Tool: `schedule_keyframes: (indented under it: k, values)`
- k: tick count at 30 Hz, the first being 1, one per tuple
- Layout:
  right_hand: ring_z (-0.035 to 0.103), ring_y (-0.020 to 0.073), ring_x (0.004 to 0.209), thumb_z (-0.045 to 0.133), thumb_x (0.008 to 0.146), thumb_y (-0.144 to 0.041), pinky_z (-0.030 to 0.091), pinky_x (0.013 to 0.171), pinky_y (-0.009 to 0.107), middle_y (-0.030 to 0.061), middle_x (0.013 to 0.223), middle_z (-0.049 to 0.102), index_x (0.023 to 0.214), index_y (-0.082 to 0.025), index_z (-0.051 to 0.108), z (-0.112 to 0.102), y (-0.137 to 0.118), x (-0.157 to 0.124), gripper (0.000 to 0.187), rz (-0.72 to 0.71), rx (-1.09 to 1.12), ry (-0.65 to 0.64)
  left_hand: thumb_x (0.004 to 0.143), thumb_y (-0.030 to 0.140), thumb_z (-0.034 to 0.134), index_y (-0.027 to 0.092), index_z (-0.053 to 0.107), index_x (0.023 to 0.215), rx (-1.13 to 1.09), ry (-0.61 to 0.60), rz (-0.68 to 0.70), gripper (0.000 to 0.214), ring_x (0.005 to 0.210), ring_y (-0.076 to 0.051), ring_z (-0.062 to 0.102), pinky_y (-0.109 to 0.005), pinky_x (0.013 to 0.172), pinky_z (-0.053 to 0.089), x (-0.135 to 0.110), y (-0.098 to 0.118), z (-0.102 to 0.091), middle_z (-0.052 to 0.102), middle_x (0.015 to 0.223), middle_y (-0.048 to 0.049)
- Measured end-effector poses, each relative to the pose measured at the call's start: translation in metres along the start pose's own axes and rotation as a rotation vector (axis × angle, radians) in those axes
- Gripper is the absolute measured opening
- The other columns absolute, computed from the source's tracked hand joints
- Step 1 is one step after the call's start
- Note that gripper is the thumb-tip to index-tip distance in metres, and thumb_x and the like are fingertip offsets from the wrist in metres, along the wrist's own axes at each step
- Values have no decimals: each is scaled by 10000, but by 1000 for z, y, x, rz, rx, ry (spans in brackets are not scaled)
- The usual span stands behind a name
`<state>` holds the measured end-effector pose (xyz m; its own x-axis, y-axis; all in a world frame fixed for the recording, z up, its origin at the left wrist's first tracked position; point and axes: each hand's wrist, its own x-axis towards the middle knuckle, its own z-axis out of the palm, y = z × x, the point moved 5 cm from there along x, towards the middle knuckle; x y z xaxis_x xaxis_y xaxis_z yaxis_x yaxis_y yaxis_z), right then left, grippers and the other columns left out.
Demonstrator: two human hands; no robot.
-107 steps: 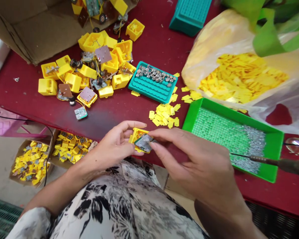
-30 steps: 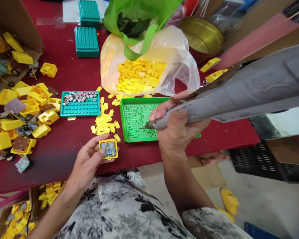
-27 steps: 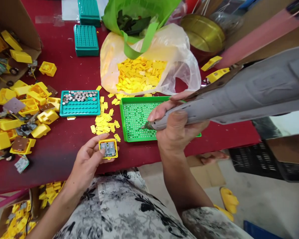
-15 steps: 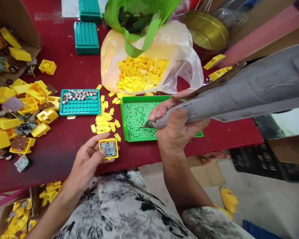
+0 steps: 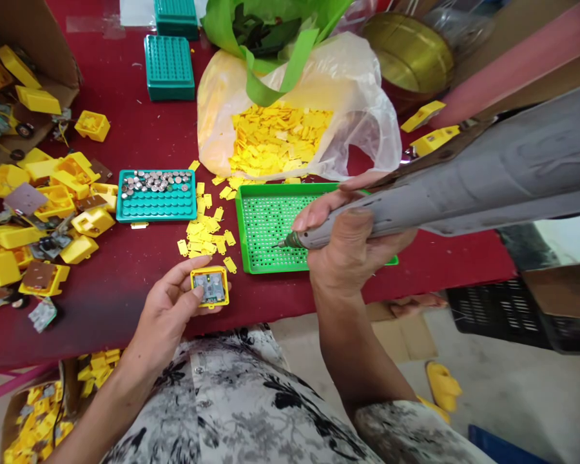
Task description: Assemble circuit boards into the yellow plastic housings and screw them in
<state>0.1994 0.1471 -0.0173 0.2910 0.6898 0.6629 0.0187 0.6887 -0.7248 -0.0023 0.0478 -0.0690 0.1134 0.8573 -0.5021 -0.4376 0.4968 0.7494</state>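
My left hand (image 5: pixel 173 303) grips a small yellow plastic case (image 5: pixel 210 288) at its left side, thumb over the rim. A grey circuit board shows inside the open top of the case. Wrapped in my right hand (image 5: pixel 345 251) is a long grey electric screwdriver (image 5: pixel 401 206). Its thin bit points left, above the green perforated tray (image 5: pixel 240 238), apart from the case. Just beyond the case, small yellow flat pieces (image 5: pixel 205 235) lie scattered. A teal tray (image 5: pixel 157 211) with silver button cells (image 5: pixel 159 180) on it is further left.
Yellow cases with boards and wires (image 5: pixel 53 212) are heaped at the left, by a cardboard box (image 5: pixel 60 38). A plastic bag (image 5: pixel 215 129) of yellow pieces stands behind the green tray, below a green bag (image 5: pixel 265 90). Teal trays (image 5: pixel 169 71) are stacked at the back.
The view has shifted slightly, so the table things sit a little higher and further right. Both hands keep their holds on the case and the screwdriver.
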Motion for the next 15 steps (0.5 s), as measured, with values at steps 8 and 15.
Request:
schedule_keyframes:
  k: [8,15]
  values:
    - [450,121,379,731,805,-433,374,350,269,-66,534,522,913,-292,643,0,-2,0,198,12,26,35,820,303,744,212,653,1201,16,-18,2,402,901,-180,717,-247,706,601,-3,1,0,749,1041,-75]
    - [470,96,394,746,794,-468,407,361,226,-67,523,515,873,-264,658,0,-14,6,236,23,66,77,819,293,734,190,639,1219,26,-6,0,423,859,-158,702,-244,727,578,-4,-1,1,743,1049,-81]
